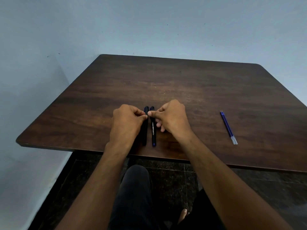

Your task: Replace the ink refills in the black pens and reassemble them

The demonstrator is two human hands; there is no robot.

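Two black pens lie side by side on the dark wooden table (199,90), pointing away from me. My left hand (127,122) pinches the left pen (145,135) near its far end with thumb and forefinger. My right hand (172,117) pinches the right pen (153,133), which bears white lettering and a blue tip at its near end. The fingertips of both hands nearly meet over the pens. Two blue ink refills (228,127) lie together on the table to the right, apart from both hands.
The table's near edge (99,151) runs just below the pens. A pale blue wall stands behind and to the left. My legs in dark trousers (134,193) and a bare foot (183,214) are under the table on a dark tiled floor.
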